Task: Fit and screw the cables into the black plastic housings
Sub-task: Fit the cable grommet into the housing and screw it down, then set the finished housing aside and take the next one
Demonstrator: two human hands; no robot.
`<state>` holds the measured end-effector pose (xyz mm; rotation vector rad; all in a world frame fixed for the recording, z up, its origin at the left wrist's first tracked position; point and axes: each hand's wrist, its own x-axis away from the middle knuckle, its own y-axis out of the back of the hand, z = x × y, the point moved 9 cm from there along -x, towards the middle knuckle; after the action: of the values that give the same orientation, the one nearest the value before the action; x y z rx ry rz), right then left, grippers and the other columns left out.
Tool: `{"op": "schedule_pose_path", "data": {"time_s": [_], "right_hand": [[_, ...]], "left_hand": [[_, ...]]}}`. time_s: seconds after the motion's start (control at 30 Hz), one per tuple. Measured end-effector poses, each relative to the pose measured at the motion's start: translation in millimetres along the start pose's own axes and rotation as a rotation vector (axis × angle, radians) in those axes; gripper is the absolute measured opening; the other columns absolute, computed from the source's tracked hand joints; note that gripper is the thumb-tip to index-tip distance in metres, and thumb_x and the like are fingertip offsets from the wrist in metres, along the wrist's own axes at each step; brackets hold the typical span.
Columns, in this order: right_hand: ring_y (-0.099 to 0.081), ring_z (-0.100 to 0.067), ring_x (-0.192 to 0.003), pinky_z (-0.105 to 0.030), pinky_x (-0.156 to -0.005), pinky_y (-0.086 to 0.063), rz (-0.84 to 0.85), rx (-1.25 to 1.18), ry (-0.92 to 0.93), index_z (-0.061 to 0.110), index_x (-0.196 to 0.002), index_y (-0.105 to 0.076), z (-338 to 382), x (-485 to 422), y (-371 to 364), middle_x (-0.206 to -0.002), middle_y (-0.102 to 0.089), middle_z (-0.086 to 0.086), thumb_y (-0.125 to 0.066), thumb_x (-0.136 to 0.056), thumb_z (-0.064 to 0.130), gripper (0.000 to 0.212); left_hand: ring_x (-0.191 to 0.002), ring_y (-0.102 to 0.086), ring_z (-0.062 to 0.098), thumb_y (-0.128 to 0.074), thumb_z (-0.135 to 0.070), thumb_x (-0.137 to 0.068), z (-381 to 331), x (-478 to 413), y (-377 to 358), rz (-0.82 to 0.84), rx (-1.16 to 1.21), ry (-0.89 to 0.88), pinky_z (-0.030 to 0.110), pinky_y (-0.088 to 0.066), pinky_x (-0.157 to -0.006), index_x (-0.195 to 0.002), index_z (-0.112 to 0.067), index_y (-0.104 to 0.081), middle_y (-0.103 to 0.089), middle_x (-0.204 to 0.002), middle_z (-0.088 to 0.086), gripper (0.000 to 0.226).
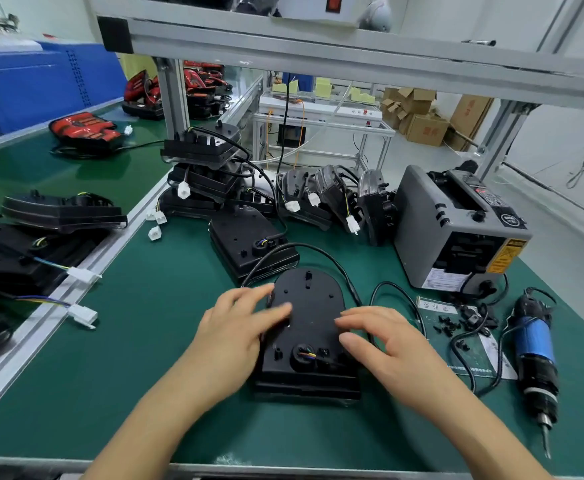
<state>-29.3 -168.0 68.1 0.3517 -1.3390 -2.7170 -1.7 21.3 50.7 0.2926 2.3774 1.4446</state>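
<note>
**Both hands resting on black housing at centre of green bench**

We observe a black plastic housing with a rounded far end [309, 327] lying flat on the green bench mat [152, 341], directly in front of the person. The left hand [238, 330] lies on the housing's left edge with its fingers spread and loosely extended; the fingers look blurred. The right hand [384, 341] rests on the right side, fingers lightly curled with the tips on the top face. Neither hand is closed around anything; both merely press on or steady the housing.

Near the housing's close end we note a round socket [302, 355] with coloured wires showing inside it. A thin black cable [321, 251] arcs around the far side of the housing; where it ends we cannot tell, as the right hand covers that stretch.

A second black plastic housing [249, 244] lies just beyond the first, touching or very nearly touching it. Behind it stands a heap of further black housings with white plug connectors [221, 178].

To the right we record a grey tape dispenser machine [453, 230], a scatter of small black screws and clips [456, 323] on the mat, and a blue and black electric screwdriver [534, 358] lying with its bit pointing toward the bench's near edge. It lies well apart from the right hand
</note>
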Motion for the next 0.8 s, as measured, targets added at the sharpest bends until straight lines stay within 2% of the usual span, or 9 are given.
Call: {"op": "schedule_pose_path", "data": {"time_s": [0.1,0.17,0.23,0.33,0.4,0.5,0.57,0.7,0.8], "right_hand": [[-0.051,0.003,-0.095,-0.023,-0.088,-0.041,-0.110,0.059,-0.125,0.035,-0.101,-0.063,-16.2,12.9,16.9,-0.100,-0.051,0.026,-0.056,-0.082,0.051,0.026],[-0.052,0.002,-0.079,-0.027,-0.079,-0.042,-0.134,0.130,-0.238,0.035,-0.104,-0.058,-27.5,19.2,24.5,-0.098,-0.048,0.021,-0.051,-0.079,0.058,0.035],[-0.053,-0.004,-0.082,-0.028,-0.079,-0.042,-0.070,0.224,-0.335,0.033,-0.111,-0.055,-37.9,20.7,22.2,-0.101,-0.048,0.016,-0.049,-0.083,0.060,0.040],[-0.057,-0.013,-0.091,-0.027,-0.081,-0.043,0.055,0.268,-0.404,0.031,-0.115,-0.053,-44.1,18.9,8.9,-0.096,-0.057,0.013,-0.049,-0.086,0.060,0.041],[-0.061,-0.015,-0.089,-0.027,-0.080,-0.045,0.087,0.240,-0.412,0.031,-0.114,-0.055,-42.4,17.4,1.2,-0.095,-0.063,0.012,-0.048,-0.087,0.060,0.040],[-0.061,-0.014,-0.097,-0.026,-0.082,-0.043,0.084,0.224,-0.416,0.030,-0.121,-0.056,-39.5,15.9,-3.7,-0.109,-0.064,0.009,-0.046,-0.088,0.061,0.047],[-0.059,-0.014,-0.106,-0.026,-0.088,-0.043,0.092,0.196,-0.419,0.029,-0.127,-0.054,-38.0,15.6,-8.0,-0.121,-0.062,0.007,-0.042,-0.087,0.065,0.056],[-0.051,-0.015,-0.120,-0.030,-0.097,-0.040,0.117,0.108,-0.422,0.028,-0.133,-0.052,-29.8,16.9,-20.3,-0.131,-0.056,0.006,-0.029,-0.079,0.077,0.077],[-0.050,-0.015,-0.113,-0.029,-0.088,-0.037,0.102,0.046,-0.418,0.028,-0.125,-0.054,-22.6,19.2,-24.6,-0.124,-0.056,0.004,-0.028,-0.081,0.076,0.070]], "left_hand": [[-0.113,-0.051,0.018,-0.048,-0.028,-0.096,42.2,-13.4,22.9,-0.166,0.128,0.281,0.033,-0.042,-0.094,-0.127,-0.024,-0.053,-0.051,-0.126,-0.003,0.032],[-0.099,-0.057,0.021,-0.049,-0.048,-0.093,64.5,-20.0,24.9,-0.074,-0.063,0.467,0.032,-0.046,-0.079,-0.111,-0.022,-0.059,-0.061,-0.109,-0.001,0.034],[-0.090,-0.057,0.022,-0.048,-0.057,-0.090,73.5,-24.4,18.2,0.060,-0.178,0.549,0.029,-0.045,-0.070,-0.095,-0.021,-0.062,-0.064,-0.095,-0.002,0.039],[-0.083,-0.060,0.020,-0.059,-0.046,-0.086,74.4,-29.8,4.4,0.163,-0.106,0.568,0.026,-0.044,-0.066,-0.086,-0.017,-0.063,-0.064,-0.083,-0.001,0.029],[-0.065,-0.059,0.017,-0.061,-0.033,-0.084,72.0,-27.3,-5.1,0.210,0.058,0.584,0.023,-0.041,-0.057,-0.078,-0.014,-0.062,-0.063,-0.067,0.000,0.021],[-0.042,-0.051,0.009,-0.060,-0.024,-0.086,62.6,-14.3,-14.5,0.241,0.352,0.584,0.017,-0.036,-0.043,-0.069,-0.014,-0.060,-0.058,-0.053,-0.004,0.019],[-0.044,-0.051,0.007,-0.055,-0.024,-0.090,51.2,-7.1,-18.3,0.257,0.398,0.526,0.018,-0.039,-0.045,-0.066,-0.015,-0.056,-0.056,-0.052,-0.007,0.025],[-0.062,-0.050,0.013,-0.032,-0.034,-0.100,21.2,7.4,-10.4,0.221,0.229,0.381,0.025,-0.040,-0.061,-0.061,-0.016,-0.043,-0.053,-0.055,-0.007,0.044],[-0.102,-0.048,0.018,-0.025,-0.054,-0.096,5.8,21.5,-19.5,0.245,0.220,0.366,0.032,-0.039,-0.092,-0.081,-0.024,-0.055,-0.053,-0.094,-0.001,0.044]]}}
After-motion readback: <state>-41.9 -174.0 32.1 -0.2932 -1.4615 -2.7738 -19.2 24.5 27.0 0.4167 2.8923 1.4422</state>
